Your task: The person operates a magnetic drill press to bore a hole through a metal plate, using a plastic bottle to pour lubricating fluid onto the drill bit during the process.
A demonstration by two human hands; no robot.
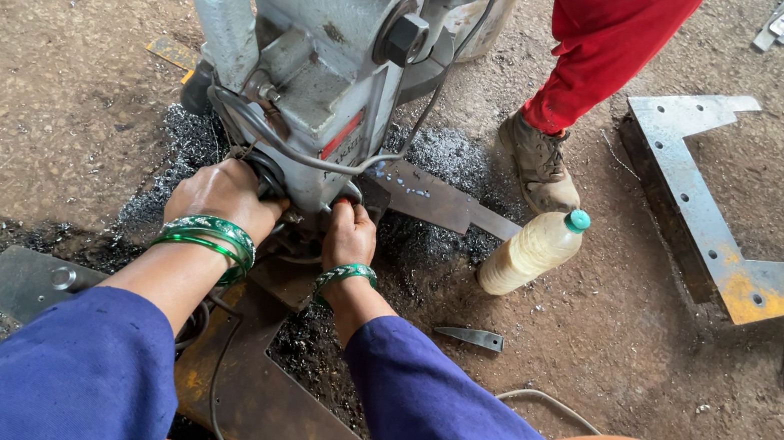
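A grey drilling machine (pixel 333 51) stands on a rusty steel plate (pixel 277 407) on the ground. My left hand (pixel 222 195) grips a dark round part at the machine's base on its left side. My right hand (pixel 350 235) is closed around the lower part of the machine just beside it. Both wrists carry green bangles and both arms are in blue sleeves. What the fingers hold underneath is partly hidden by the machine body.
A plastic bottle (pixel 534 252) of pale liquid with a green cap lies to the right. Another person's red trouser leg and boot (pixel 539 164) stand behind it. An angled steel plate (pixel 706 211) lies far right. Metal shavings (pixel 169 150) and cables surround the machine.
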